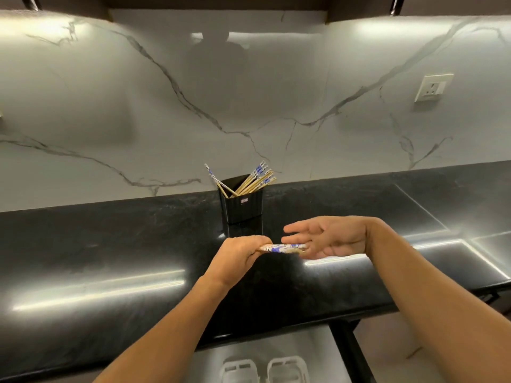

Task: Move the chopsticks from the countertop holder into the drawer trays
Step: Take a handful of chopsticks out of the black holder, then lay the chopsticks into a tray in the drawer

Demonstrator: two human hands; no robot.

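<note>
While the left hand (237,254) grips a bunch of chopsticks (284,248) lying sideways above the countertop (110,244), their patterned ends point at the right hand (331,239), whose loose, spread fingers touch them. More wait in the holder (242,208); the drawer trays (262,367) sit below, nearer the left hand.

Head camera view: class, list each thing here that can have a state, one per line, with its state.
Black holder: upright on the countertop, still holding chopsticks.
Chopstick bundle: off the counter, gripped at one end.
Left hand: closed on the bundle.
Right hand: open, fingers against the bundle's free end.
Drawer: open below the counter.
White trays: no chopsticks visible.
</note>
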